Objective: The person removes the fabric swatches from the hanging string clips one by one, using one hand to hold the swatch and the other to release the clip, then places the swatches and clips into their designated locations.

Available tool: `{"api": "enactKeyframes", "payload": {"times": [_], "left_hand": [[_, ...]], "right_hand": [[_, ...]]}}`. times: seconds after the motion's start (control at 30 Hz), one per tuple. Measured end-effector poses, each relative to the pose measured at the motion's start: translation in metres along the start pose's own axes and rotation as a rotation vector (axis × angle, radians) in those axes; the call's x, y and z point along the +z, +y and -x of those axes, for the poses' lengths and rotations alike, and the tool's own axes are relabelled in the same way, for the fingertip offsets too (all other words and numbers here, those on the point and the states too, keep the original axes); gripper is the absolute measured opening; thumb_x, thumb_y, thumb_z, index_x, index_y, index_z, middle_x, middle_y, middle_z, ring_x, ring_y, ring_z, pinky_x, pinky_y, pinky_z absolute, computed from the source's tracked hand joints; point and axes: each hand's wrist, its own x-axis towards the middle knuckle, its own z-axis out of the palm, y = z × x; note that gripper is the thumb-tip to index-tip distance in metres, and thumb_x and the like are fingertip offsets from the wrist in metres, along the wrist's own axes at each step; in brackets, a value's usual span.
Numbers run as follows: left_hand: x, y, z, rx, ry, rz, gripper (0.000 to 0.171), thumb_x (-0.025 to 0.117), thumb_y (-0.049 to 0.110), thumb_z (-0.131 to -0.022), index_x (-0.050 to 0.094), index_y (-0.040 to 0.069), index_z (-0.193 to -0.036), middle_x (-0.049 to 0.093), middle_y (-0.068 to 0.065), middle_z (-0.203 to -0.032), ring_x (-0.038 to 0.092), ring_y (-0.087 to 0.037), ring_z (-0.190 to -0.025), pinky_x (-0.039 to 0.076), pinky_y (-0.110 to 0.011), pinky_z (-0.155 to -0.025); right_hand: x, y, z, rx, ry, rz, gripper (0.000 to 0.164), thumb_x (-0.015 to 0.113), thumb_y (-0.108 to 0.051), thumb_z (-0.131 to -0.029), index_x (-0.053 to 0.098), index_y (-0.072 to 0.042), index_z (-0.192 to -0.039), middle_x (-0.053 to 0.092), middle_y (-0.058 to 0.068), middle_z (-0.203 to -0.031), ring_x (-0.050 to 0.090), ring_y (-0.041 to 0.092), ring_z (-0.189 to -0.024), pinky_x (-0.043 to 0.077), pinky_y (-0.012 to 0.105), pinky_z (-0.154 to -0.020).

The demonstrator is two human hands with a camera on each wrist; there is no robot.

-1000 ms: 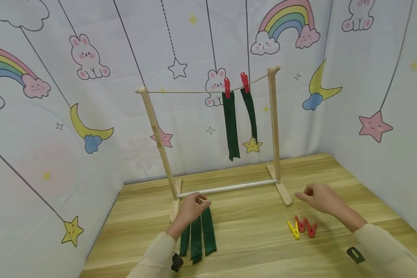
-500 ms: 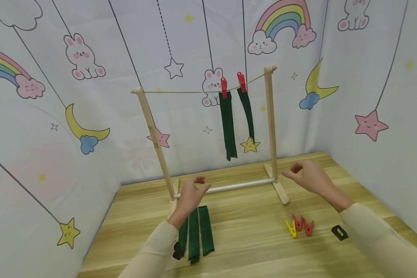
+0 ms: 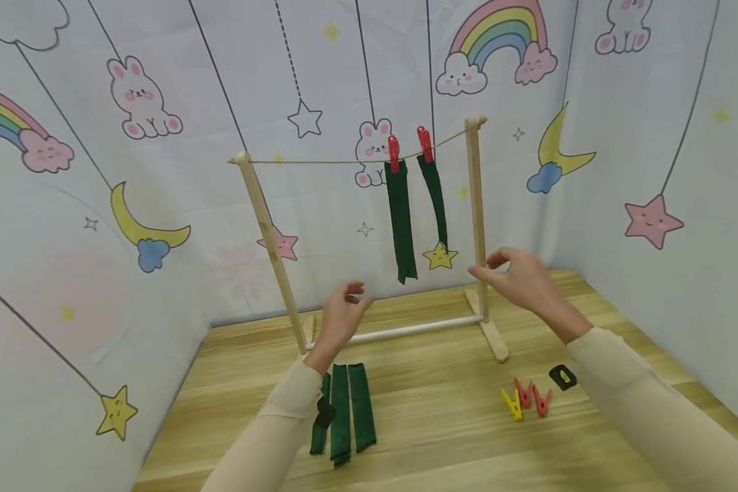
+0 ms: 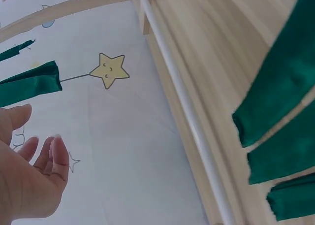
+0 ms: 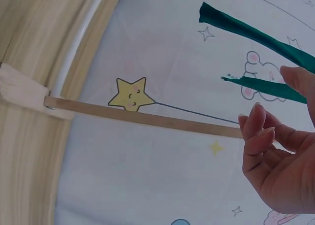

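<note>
My left hand [image 3: 342, 316] is raised in front of the rack's white crossbar [image 3: 415, 329], fingers loosely bent around nothing. Near the rack's right post [image 3: 476, 219], my right hand [image 3: 523, 279] hovers with relaxed fingers and holds nothing; the right wrist view shows a gap between its thumb and fingertips [image 5: 258, 117]. Two green ribbons hang from the string [image 3: 320, 162]: a wide one [image 3: 401, 222] under a red clothespin [image 3: 393, 154], and a narrower one [image 3: 434, 201] under a second red clothespin [image 3: 425, 145]. Three more green ribbons [image 3: 341, 413] lie on the table below my left forearm.
Right of the middle on the wooden table [image 3: 443, 437] lie a yellow clothespin [image 3: 512, 404] and two red clothespins [image 3: 542, 402]. The rack's left post [image 3: 270, 249] leans near my left hand. A printed white cloth [image 3: 320, 225] stands behind and at both sides.
Both hands have risen from low over the table toward the rack, the right one also moving left to its post. The ribbons and clothespins stay where they were.
</note>
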Motion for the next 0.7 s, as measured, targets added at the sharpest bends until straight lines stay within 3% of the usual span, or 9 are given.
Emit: {"api": "enactKeyframes", "payload": {"times": [0.2,0.47,0.7], "left_hand": [[-0.003,0.013,-0.013,0.031,0.026,0.022,0.039,0.073,0.021,-0.094,0.061,0.003,-0.127,0.065,-0.012,-0.122,0.061,-0.033,-0.113,0.049,-0.045,-0.095],[-0.003,0.025,-0.025,0.054,0.008,0.066,0.046,0.072,0.02,-0.095,0.056,0.006,-0.135,0.064,-0.014,-0.127,0.06,-0.028,-0.118,0.046,-0.048,-0.101],[-0.003,0.038,-0.041,0.088,-0.002,0.091,0.055,0.07,0.02,-0.096,0.048,0.007,-0.146,0.061,-0.015,-0.134,0.058,-0.027,-0.123,0.055,-0.042,-0.089]], "right_hand": [[0.002,-0.022,-0.017,-0.073,0.083,-0.018,0.052,0.067,-0.047,-0.094,0.068,0.003,-0.106,0.068,0.02,-0.106,0.063,0.034,-0.094,0.051,0.047,-0.076],[0.004,-0.047,-0.03,-0.145,0.175,-0.087,0.044,0.07,-0.036,-0.095,0.066,0.005,-0.11,0.068,0.021,-0.109,0.06,0.031,-0.081,0.051,0.043,-0.071],[0.002,-0.068,-0.046,-0.252,0.262,-0.096,0.037,0.068,-0.028,-0.097,0.066,0.005,-0.115,0.066,0.018,-0.11,0.061,0.025,-0.071,0.05,0.037,-0.066]]}}
